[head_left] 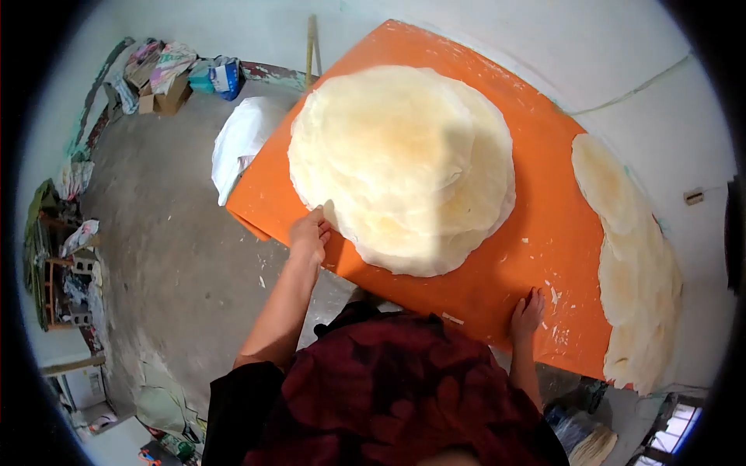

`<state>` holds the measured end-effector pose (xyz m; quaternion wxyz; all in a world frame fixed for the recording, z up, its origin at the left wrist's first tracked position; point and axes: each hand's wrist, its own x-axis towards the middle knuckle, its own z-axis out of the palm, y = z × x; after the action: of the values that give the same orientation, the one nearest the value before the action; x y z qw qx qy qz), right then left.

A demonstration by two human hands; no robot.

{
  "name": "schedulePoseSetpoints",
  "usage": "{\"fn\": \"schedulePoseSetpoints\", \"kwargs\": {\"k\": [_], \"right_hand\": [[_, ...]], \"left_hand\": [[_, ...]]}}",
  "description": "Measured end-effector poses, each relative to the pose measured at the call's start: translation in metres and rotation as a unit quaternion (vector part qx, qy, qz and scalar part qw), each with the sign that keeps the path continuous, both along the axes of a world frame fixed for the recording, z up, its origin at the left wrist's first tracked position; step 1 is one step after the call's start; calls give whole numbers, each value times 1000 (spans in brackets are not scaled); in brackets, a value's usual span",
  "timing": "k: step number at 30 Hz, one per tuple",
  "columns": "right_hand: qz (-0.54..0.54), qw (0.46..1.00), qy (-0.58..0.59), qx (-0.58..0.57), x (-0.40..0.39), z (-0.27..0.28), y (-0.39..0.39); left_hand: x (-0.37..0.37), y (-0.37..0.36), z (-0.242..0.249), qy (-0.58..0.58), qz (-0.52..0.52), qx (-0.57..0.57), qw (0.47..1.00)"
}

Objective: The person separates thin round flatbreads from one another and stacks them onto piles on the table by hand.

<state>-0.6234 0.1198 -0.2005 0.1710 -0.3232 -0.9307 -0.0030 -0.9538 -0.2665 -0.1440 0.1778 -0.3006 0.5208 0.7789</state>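
Observation:
A wide stack of thin, round, pale flatbreads lies on the orange-covered table, its layers slightly offset. At the stack's near left edge, my left hand has its fingers closed on the rim of a flatbread; how many layers it grips I cannot make out. My right hand rests on the orange cover near the front edge, fingers stretched out and holding nothing. Small white flakes are scattered just beside it.
Along the table's right end lies another pile of flatbreads, against the wall. A white sack stands by the left corner. Bags and a cardboard box sit on the concrete floor at the back left. Shelving with clutter stands far left.

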Motion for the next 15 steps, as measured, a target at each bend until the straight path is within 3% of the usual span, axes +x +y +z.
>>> {"fn": "schedulePoseSetpoints", "kwargs": {"k": [4, 10, 13, 15], "right_hand": [[-71, 997, -23, -7, -8, 5, -20], [-120, 992, -22, 24, -9, -1, -43], [-146, 988, -56, 3, -11, 5, -47], [-142, 989, -45, -13, -11, 4, -49]], "left_hand": [[-15, 5, 15, -60, -12, -8, 998], [-39, -3, 2, -92, -117, -75, 986], [-31, 8, -14, 120, -55, -14, 991], [-29, 11, -5, 80, -55, -1, 995]]}}
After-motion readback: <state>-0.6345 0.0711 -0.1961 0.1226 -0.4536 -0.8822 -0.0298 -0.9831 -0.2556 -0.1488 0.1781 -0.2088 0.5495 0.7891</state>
